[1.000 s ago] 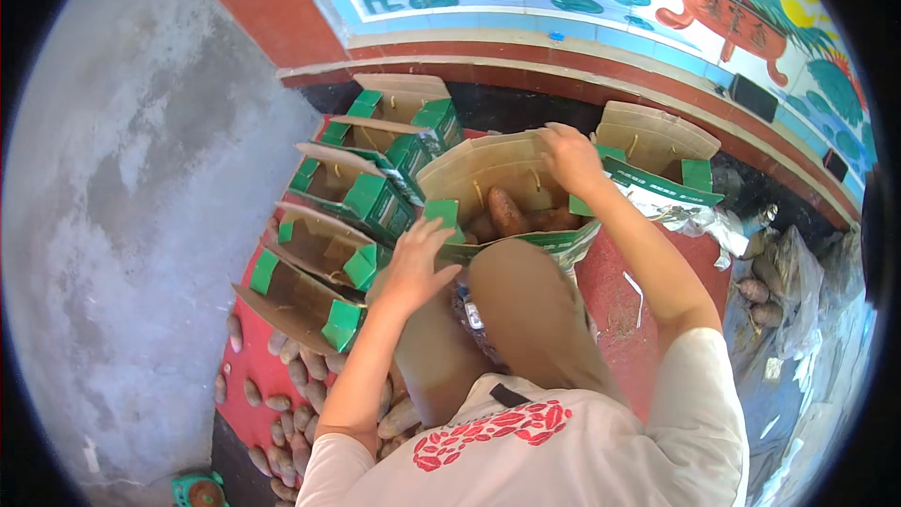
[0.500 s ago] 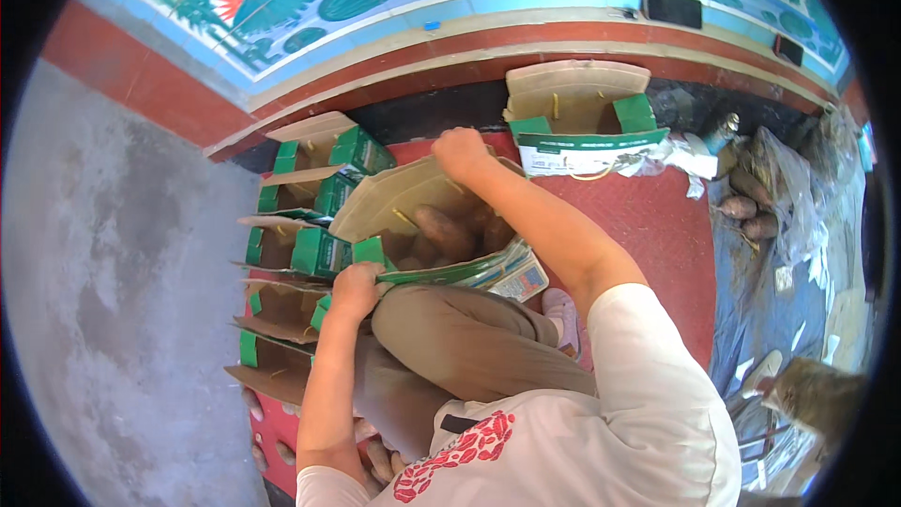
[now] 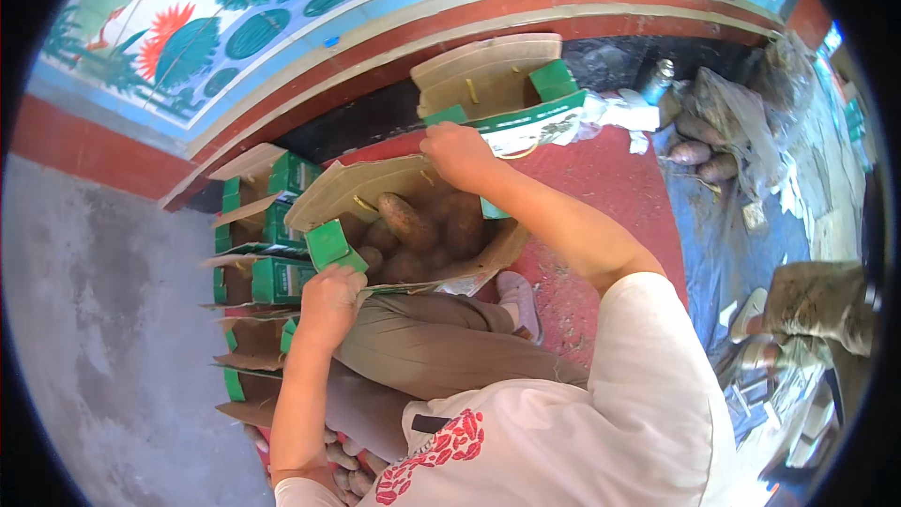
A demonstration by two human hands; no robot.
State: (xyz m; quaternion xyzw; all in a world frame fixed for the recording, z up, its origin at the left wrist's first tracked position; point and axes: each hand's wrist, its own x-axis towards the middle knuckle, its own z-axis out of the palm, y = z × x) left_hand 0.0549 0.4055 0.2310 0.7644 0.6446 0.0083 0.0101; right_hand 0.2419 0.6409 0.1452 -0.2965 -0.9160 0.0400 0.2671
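In front of my knees stands an open cardboard box point(image 3: 317, 199), green outside and brown inside, holding several brown sweet potatoes point(image 3: 405, 223). My left hand point(image 3: 332, 304) is closed on the box's near left corner, beside a green end flap. With bent fingers, my right hand point(image 3: 460, 158) grips the top edge of the tall far flap; its fingertips are partly hidden. The near side of the box lies against my leg.
A column of open green boxes point(image 3: 280, 279) stands to the left. Another open box point(image 3: 507, 113) is by the wall. More sweet potatoes point(image 3: 692, 152), plastic bags point(image 3: 727, 103) and a bottle point(image 3: 658, 81) lie right. Another person's leg point(image 3: 815, 310) shows far right.
The view has swung, so everything sits further left. The box has tilted towards me, showing more of the sweet potatoes. Both hands keep their hold on it.
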